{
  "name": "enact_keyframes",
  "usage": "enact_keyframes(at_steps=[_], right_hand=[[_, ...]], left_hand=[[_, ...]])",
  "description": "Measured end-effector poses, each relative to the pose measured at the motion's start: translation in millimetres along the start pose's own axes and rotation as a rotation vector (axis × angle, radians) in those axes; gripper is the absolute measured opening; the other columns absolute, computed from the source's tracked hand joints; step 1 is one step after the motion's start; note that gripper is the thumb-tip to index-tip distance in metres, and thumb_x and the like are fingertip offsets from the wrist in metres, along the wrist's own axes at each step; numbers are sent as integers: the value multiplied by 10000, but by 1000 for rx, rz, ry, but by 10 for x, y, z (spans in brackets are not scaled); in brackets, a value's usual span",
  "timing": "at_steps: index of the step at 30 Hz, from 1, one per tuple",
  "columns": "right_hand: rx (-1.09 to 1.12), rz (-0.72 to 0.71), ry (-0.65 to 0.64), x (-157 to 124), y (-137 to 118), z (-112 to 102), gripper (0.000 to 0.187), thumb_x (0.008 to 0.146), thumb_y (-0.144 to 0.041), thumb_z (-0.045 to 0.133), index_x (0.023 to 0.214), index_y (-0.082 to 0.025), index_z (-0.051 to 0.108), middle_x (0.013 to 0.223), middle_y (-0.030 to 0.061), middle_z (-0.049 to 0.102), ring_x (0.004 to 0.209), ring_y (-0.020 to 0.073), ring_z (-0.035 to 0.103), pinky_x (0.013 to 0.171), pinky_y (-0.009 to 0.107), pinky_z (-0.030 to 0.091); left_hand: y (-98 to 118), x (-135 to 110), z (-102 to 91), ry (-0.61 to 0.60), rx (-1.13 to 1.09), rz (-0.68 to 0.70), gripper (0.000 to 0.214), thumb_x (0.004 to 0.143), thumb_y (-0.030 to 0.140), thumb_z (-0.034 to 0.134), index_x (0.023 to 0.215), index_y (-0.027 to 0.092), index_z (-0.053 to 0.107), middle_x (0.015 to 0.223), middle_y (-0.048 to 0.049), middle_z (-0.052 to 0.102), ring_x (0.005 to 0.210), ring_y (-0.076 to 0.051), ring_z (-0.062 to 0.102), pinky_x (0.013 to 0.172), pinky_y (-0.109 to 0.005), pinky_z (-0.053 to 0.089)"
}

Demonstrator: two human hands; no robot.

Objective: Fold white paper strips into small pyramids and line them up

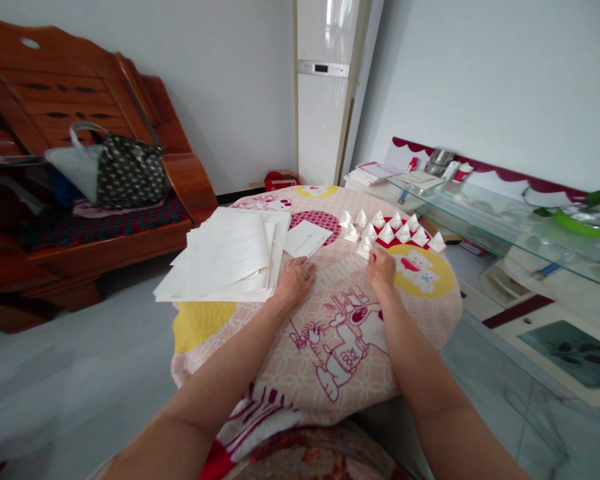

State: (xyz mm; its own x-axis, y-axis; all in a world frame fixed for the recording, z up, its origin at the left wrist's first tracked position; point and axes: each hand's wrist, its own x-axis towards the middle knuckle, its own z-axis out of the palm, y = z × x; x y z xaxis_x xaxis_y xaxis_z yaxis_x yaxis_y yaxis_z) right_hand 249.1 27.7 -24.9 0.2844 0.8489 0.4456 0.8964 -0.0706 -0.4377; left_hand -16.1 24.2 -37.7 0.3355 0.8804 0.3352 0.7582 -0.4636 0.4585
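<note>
A round table (330, 347) wears a pink cartoon-printed cloth. My left hand (294, 280) rests on it with fingers curled loosely, just below a small white sheet (307, 238) and beside a stack of white paper (227, 257). My right hand (381, 265) is closed in a pinch on a small folded white paper piece (364, 250). Beyond it lie several folded white paper pieces (397, 230) in rows on the cloth.
A wooden bench (80, 167) with a dotted bag (125, 170) stands at the left. A tall white air conditioner (325, 93) is behind the table. A glass shelf unit (505, 220) with books, cups and a green dish runs along the right.
</note>
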Motion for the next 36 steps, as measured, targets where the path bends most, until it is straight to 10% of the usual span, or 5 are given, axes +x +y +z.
enact_keyframes(at_steps=[10, 22, 36], right_hand=[[63, 53, -38, 26, -31, 14, 384, 881, -130, 488, 1159, -93, 751, 1075, 188, 768, 999, 297, 688, 922, 377, 492], [19, 14, -30, 172, -20, -238, 248, 770, -96, 502, 682, -150, 728, 663, 71, 677, 680, 209, 587, 671, 303, 386], [-80, -89, -117, 288, -26, -157, 249, 769, -84, 510, 598, -146, 679, 593, 66, 608, 604, 173, 475, 600, 306, 274]], left_hand=[[36, 4, -26, -37, 47, -8, 332, 879, 206, 627, 1193, 164, 726, 1379, -152, 647, 1306, -329, 579, 1159, -501, 453], [72, -13, -64, -69, 92, -18, 347, 909, 213, 624, 1240, 156, 710, 1418, -150, 629, 1332, -303, 573, 1178, -461, 444], [33, -75, -83, -76, 52, 21, 354, 888, 192, 655, 1239, 175, 701, 1396, -136, 639, 1289, -298, 588, 1153, -475, 468]])
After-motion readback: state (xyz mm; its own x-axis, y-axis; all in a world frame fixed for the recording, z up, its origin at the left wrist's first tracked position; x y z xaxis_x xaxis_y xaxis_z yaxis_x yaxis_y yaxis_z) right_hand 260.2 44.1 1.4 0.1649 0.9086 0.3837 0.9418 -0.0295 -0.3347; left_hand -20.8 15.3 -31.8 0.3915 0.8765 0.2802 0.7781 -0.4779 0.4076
